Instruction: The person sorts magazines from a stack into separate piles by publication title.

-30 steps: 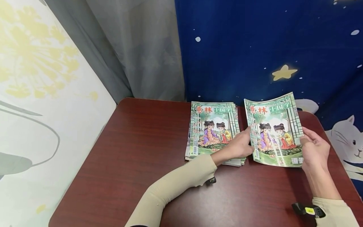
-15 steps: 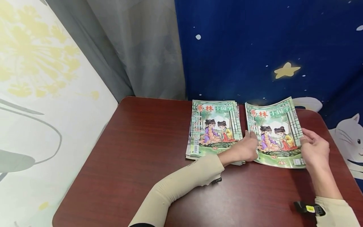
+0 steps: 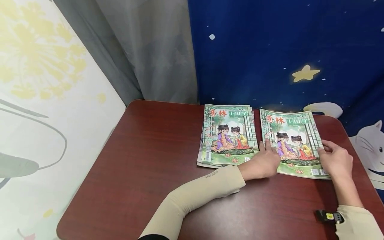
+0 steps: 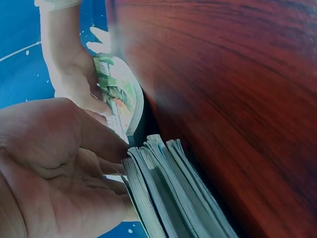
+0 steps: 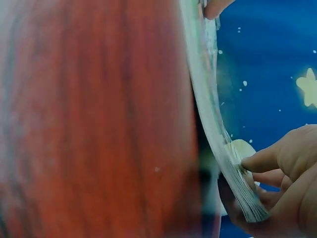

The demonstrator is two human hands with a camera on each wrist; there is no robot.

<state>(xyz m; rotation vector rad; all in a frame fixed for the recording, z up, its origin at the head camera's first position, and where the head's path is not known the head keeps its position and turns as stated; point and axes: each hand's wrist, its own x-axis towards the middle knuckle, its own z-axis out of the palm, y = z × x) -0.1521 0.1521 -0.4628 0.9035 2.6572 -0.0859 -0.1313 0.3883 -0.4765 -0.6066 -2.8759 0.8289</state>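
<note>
A glossy magazine [image 3: 292,141] with two cartoon children on its cover lies on the right of the table. My right hand [image 3: 337,160] pinches its right edge, thumb on top and fingers below; the right wrist view shows that edge [image 5: 237,191] bent up off the table. My left hand [image 3: 265,161] rests its fingers on the magazine's lower left edge. Just left of it is a stack of magazines [image 3: 229,133] with the same cover on top. Several page edges of that stack [image 4: 168,193] show beside my left palm [image 4: 44,163] in the left wrist view.
The dark red wooden table [image 3: 144,150] extends to the left and front. Behind it hang a grey curtain [image 3: 162,50] and a blue starry cloth [image 3: 255,50]. A white patterned panel [image 3: 45,116] stands at the left.
The held magazine has come down from a raised, curved position to lie nearly flat beside the stack. My left hand has shifted right, fingers now over its left edge.
</note>
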